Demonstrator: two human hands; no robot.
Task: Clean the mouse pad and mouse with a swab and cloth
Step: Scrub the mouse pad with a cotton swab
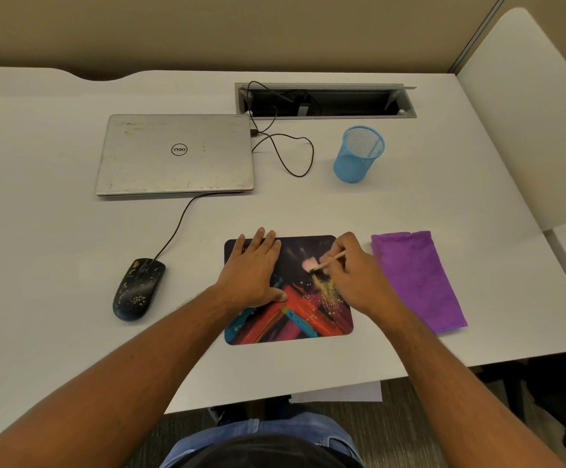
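White tabletop (72, 231) fills the frame; mouse pad (274, 322) lower centre. Purple cloth (416, 282) lies right of it, mouse (138, 288) to the left. Left hand (252, 268) presses the pad, fingers straight, together — right hand (352, 282) pinches the swab (325, 261), its tip on the pad.

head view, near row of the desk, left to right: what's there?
mouse → left hand flat on the mouse pad → swab pinched by the right hand → purple cloth
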